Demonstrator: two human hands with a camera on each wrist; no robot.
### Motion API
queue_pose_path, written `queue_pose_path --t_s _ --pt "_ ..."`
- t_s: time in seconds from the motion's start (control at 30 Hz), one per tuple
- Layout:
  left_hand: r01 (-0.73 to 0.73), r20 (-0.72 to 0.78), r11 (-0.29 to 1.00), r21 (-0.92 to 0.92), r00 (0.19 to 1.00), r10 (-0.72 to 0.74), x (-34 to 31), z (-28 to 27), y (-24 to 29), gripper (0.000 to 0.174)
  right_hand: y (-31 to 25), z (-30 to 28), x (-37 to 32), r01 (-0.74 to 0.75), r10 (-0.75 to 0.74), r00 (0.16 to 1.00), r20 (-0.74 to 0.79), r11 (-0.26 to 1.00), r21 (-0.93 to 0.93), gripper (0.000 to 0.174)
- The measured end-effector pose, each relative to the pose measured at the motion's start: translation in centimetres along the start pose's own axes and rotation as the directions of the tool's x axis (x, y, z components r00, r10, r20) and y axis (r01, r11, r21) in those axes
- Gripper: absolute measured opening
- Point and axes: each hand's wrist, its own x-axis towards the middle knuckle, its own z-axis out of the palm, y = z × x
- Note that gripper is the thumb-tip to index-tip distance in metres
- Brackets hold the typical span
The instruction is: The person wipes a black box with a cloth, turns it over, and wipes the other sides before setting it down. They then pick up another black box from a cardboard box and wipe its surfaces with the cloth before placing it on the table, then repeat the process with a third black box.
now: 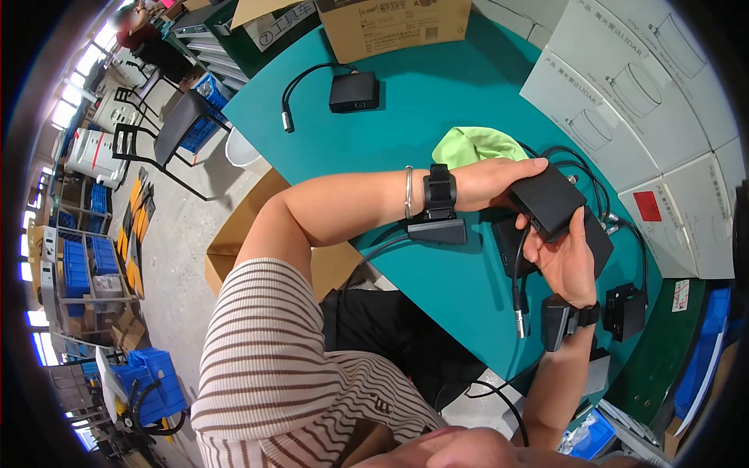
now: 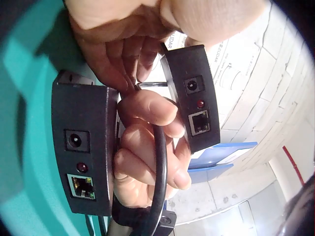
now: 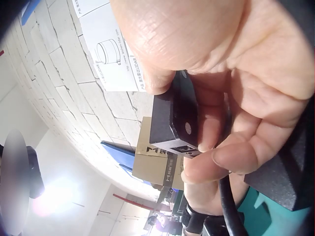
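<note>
Both hands hold a small black interface box [image 1: 552, 195] above the table. My left hand [image 1: 493, 181] grips its far left side, thumb along the top edge; my right hand [image 1: 563, 261] holds the near right edge, with its thumb on the side. The left wrist view shows a round power jack, a red light and a network port on the box's end [image 2: 199, 101]. From it a black cable [image 2: 160, 172] passes across the right fingers, its metal plug [image 1: 520, 322] hanging below. A second similar box [image 2: 86, 115] sits on the table beneath the hands.
Another cabled box [image 1: 353, 92] lies toward the back of the green table [image 1: 421, 86]. A lime-green cloth [image 1: 472, 147] is behind the left hand. White LIDAR cartons [image 1: 624, 86] line the right side, near coiled cables [image 1: 597, 175] and a black device [image 1: 624, 312].
</note>
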Motion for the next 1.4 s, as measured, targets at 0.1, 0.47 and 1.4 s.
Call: queue_pose_path --t_s 0.1,0.47,1.4 --pt "0.001 -0.021 1.0 -0.016 1.0 -0.001 0.19 -0.07 -0.32 0.05 0.0 -0.34 -0.04 -0.008 0.008 1.0 -0.002 1.0 0.0 0.059" --pt "0.028 -0.042 1.0 -0.007 0.999 -0.028 -0.01 0.02 -0.01 0.053 -0.06 -0.52 -0.02 0.005 -0.005 0.999 0.033 1.0 0.013 0.058" --pt "0.001 0.024 1.0 -0.023 1.0 -0.001 -0.1 -0.04 0.11 0.052 -0.27 0.02 -0.12 -0.009 0.009 1.0 -0.009 0.999 -0.049 0.059"
